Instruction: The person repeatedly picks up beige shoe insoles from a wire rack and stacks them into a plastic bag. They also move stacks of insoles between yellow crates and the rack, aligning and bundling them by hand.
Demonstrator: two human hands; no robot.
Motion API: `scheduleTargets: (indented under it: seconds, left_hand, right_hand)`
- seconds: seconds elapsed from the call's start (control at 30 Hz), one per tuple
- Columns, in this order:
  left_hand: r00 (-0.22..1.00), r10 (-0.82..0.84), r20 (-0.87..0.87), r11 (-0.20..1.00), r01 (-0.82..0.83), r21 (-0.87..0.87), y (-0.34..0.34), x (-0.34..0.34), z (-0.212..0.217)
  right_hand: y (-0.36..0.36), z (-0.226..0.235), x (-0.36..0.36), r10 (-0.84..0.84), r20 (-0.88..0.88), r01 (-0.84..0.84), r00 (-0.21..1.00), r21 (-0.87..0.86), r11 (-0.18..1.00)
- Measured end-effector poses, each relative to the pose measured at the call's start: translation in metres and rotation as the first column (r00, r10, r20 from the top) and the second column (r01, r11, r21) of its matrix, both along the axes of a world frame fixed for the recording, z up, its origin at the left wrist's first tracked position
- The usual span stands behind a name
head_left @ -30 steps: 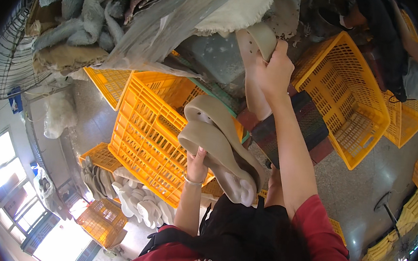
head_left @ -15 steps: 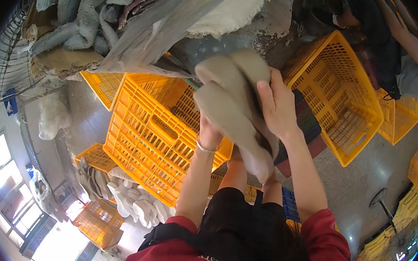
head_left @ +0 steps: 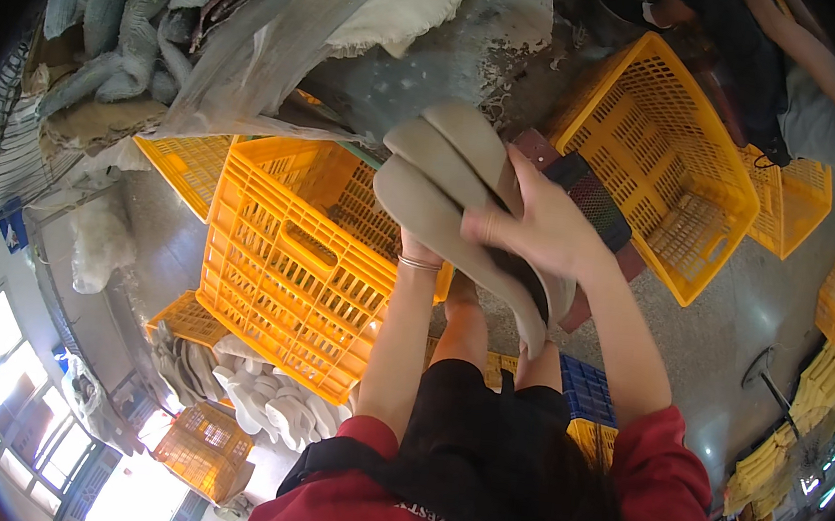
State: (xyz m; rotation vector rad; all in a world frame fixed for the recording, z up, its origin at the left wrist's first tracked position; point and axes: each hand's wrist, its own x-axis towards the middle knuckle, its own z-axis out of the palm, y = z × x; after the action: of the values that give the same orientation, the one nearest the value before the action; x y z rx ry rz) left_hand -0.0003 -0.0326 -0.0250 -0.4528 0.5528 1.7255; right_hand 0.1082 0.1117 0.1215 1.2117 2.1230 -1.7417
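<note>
A few beige-grey shoe soles (head_left: pixel 444 198) are bunched side by side in front of me, their rounded ends pointing away and their other ends down toward my knees. My left hand (head_left: pixel 421 248) grips the bunch from its left side, with most of its fingers hidden beneath. My right hand (head_left: pixel 547 221) is closed on the right side of the bunch. Its thumb, smeared by motion, lies across the upper faces while the other fingers reach along the far right edge.
A large yellow crate (head_left: pixel 287 258) stands just left of my hands, another yellow crate (head_left: pixel 649 152) at the right. White soles (head_left: pixel 279 398) are piled lower left. Clear plastic sheeting (head_left: pixel 278 36) drapes at the far left. A person's arm (head_left: pixel 809 57) shows at the far right.
My right hand has shifted inward, bringing its thumb over the soles. The bunch has tilted slightly, and its soles now show separately. My view has shifted a little.
</note>
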Motion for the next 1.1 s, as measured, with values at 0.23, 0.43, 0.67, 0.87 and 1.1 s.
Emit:
scheduleTargets:
  seconds: [0.23, 0.43, 0.67, 0.87, 1.1]
  left_hand:
    - [0.907, -0.062, -0.416, 0.973, 0.148, 0.178, 0.025, -0.008, 0.065]
    - [0.71, -0.504, -0.492, 0.802, 0.173, -0.572, -0.008, 0.037, 0.077]
    - [0.926, -0.339, 0.165, 0.937, 0.318, 0.146, -0.026, 0.077, 0.026]
    - [0.909, -0.417, 0.031, 0.895, 0.404, 0.187, -0.011, 0.03, 0.012]
    - [0.928, -0.362, -0.091, 0.916, 0.373, 0.151, 0.007, 0.022, 0.005]
  right_hand:
    - [-0.019, -0.039, 0.048, -0.254, -0.228, 0.273, 0.94, 0.06, 0.96]
    - [-0.031, -0.079, 0.077, -0.212, -0.561, 0.478, 0.8, 0.385, 0.789]
    - [-0.044, -0.037, 0.097, 0.379, -0.607, 0.098, 0.698, 0.606, 0.79]
    - [-0.052, 0.004, 0.114, -0.192, -0.411, 0.039, 0.891, -0.351, 0.935]
    - [-0.055, -0.01, 0.082, -0.293, -0.269, 0.231, 0.917, -0.24, 0.943]
